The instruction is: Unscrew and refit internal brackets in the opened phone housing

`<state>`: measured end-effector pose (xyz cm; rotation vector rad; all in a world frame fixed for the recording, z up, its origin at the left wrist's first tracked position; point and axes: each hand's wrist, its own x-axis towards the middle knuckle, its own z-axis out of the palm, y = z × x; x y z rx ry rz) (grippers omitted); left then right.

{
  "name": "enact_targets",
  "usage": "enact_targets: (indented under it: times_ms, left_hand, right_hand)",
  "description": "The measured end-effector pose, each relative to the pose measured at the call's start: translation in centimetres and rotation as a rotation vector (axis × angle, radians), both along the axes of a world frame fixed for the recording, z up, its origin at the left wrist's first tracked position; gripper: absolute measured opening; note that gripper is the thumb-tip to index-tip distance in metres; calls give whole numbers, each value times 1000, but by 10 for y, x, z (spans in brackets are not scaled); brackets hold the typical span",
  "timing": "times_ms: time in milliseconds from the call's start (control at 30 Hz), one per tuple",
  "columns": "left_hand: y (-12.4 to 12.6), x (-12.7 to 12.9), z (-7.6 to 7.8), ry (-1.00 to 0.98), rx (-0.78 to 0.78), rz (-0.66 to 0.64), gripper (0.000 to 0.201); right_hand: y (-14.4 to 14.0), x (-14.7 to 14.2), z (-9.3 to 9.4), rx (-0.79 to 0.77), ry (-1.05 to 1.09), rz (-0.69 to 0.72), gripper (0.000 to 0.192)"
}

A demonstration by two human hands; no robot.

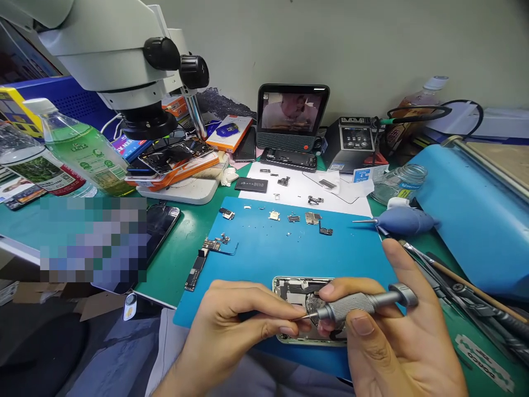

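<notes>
I am watching the opened phone chassis (303, 295) lying at the near edge of the blue mat (289, 248), mostly covered by both hands. My right hand (397, 336) is pinching the knurled screwdriver (359, 303) between thumb and fingers, its tip pointing left over the chassis. My left hand (231, 325) is pressing thumb and forefinger together at that tip, possibly on a screw too small to see. Small loose parts (308, 218) are lying farther back, and a microscope (124, 60) is standing at the far left.

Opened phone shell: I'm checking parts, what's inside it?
Inside the opened phone shell: dark flex cable and round silvery part. Both hands and the screwdriver cover the rest.
</notes>
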<state>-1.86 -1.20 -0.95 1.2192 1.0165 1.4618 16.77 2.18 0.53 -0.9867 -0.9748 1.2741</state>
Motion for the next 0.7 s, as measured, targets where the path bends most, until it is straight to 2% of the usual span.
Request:
enact_targets:
  times_ms: [133,267,367,467,500,600,633,700]
  left_hand:
    - [1,0,0,0,18,-19,17]
    - [2,2,1,48,28,-28,27]
    - [-2,0,2,202,21,119,23]
    - [-9,-6,0,561,25,273,18]
    - [-11,-7,-1,707,47,282,27]
    - [-13,-10,-4,1060,187,232,86]
    - [-13,-10,-5,1127,236,213,97]
    - [-12,-11,-5,1171,299,190,101]
  right_hand:
    - [3,4,-3,-16,36,64,74]
    - [6,5,0,-63,93,72,75]
    - [12,6,1,-57,126,-2,65]
    - [19,1,1,-29,139,-180,55]
    - [19,-2,1,11,117,-237,53]
    - [12,-15,0,201,-55,-398,50]
    - [7,-20,-1,267,-135,-444,47]
    - [-6,-28,-4,353,-300,-513,39]
